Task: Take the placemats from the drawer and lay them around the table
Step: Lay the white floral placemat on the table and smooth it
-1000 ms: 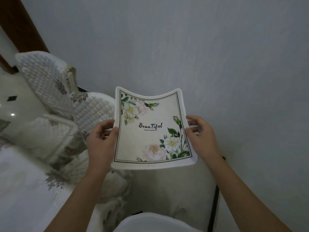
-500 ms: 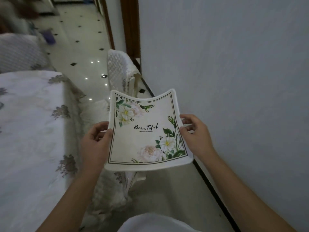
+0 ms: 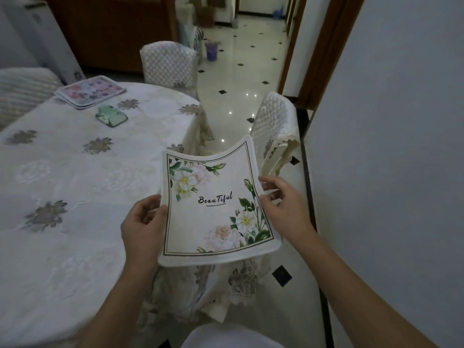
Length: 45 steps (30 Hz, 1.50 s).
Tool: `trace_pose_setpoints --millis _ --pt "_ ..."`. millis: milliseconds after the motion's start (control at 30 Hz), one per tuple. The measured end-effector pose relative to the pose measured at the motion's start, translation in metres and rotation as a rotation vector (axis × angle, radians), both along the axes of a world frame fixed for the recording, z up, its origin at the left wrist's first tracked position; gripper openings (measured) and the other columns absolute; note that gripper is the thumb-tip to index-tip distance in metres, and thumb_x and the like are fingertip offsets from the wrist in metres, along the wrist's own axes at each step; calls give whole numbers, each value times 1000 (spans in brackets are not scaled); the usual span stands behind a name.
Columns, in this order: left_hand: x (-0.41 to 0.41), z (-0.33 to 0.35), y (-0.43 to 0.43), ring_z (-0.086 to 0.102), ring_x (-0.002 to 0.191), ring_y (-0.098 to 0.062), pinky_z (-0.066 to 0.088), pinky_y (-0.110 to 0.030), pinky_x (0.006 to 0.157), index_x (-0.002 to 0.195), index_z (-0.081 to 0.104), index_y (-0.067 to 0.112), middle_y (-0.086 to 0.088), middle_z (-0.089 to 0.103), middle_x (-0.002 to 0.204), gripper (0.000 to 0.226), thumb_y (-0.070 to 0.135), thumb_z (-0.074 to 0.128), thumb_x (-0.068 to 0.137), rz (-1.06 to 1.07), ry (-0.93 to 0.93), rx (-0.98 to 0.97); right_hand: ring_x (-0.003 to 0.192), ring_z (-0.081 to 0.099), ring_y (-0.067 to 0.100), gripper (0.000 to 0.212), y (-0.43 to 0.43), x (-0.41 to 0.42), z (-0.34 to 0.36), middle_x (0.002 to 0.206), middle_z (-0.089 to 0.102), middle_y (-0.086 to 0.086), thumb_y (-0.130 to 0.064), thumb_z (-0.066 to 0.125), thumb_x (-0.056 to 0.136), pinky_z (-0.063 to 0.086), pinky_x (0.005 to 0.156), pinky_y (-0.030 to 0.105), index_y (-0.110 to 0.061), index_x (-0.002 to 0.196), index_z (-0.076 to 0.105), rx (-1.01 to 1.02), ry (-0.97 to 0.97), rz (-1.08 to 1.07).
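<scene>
White floral-printed square placemat (image 3: 213, 207) — held over the edge of the white embroidered-cloth table (image 3: 75, 184).
Left hand (image 3: 143, 227) and right hand (image 3: 283, 209) pinch opposite side edges — tiled aisle (image 3: 233, 79) open ahead.

Placemat (image 3: 216, 207) held right of table (image 3: 62, 187); chairs (image 3: 275, 126) behind.

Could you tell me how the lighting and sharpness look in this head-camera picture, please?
Head view: dim and bluish overall; small ceiling-light glints on the glossy floor; the placemat print is sharp, while the tablecloth at the lower left looks smeared; wide-angle distortion bends the door frame and wall line.
</scene>
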<state>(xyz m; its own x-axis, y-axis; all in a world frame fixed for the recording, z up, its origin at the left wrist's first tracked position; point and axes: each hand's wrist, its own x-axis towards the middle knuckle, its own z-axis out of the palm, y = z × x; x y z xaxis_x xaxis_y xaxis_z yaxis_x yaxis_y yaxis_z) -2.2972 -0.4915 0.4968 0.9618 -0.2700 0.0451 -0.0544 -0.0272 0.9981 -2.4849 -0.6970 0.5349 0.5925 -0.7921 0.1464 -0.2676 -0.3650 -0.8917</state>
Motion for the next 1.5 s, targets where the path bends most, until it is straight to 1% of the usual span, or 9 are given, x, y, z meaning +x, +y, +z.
trace_pose_setpoints --millis 300,467,600,833,900,967,1100,1267,1500 --pt "20 -10 -21 66 71 -3 56 -17 66 101 72 25 10 73 91 21 9 72 88 156 24 83 86 62 1 38 -52 56 -19 105 65 -11 -10 66 89 55 82 23 -29 123 64 38 67 163" --pt "28 -25 -16 66 72 -4 58 -23 67 101 72 27 11 72 91 20 12 72 88 347 54 152 76 63 5 38 -72 119 -38 102 66 -7 -10 66 89 57 76 30 -23 124 64 1 104 386" --pt "18 -34 -22 67 76 -7 57 -26 70 100 71 32 13 72 94 22 13 72 88 533 82 205 80 64 2 37 -93 159 -59 103 67 -10 -10 65 89 55 73 23 -24 124 63 48 106 593" --pt "-20 -28 -53 65 73 -1 58 -20 68 105 71 20 5 72 99 21 8 70 88 817 142 233 88 62 -1 37 -134 205 -75 111 66 -14 -13 62 92 47 77 14 -22 129 62 -109 120 896" --pt "-34 -22 -50 66 79 -8 57 -23 71 109 70 17 2 71 102 22 7 69 89 862 161 264 88 62 -4 38 -129 222 -78 111 66 -13 -12 62 92 48 79 12 -20 129 63 -103 111 974" --pt "-51 -16 -41 65 82 -15 56 -29 76 112 69 12 -1 70 103 24 5 68 89 908 183 298 93 63 -1 38 -114 237 -79 113 66 -10 -11 62 93 54 84 19 -17 130 62 -42 108 1065" --pt "-81 -10 -12 60 76 -9 53 -19 73 108 69 17 2 70 100 27 0 69 87 1038 175 321 91 64 3 33 -70 262 -76 114 67 -7 -11 59 94 58 81 30 -19 127 63 -4 113 1233" --pt "-76 -30 28 60 77 -5 53 -18 73 111 67 26 9 69 105 33 2 70 88 1057 199 373 81 62 -3 33 -28 301 -78 108 67 -13 -17 62 93 53 70 20 -26 124 63 -163 119 1309" --pt "8 -67 66 61 80 -2 51 -13 69 114 67 27 18 66 105 31 7 67 91 943 144 462 81 62 0 32 -5 363 -103 112 68 -8 -19 62 94 57 76 31 -22 126 62 -298 247 1228"
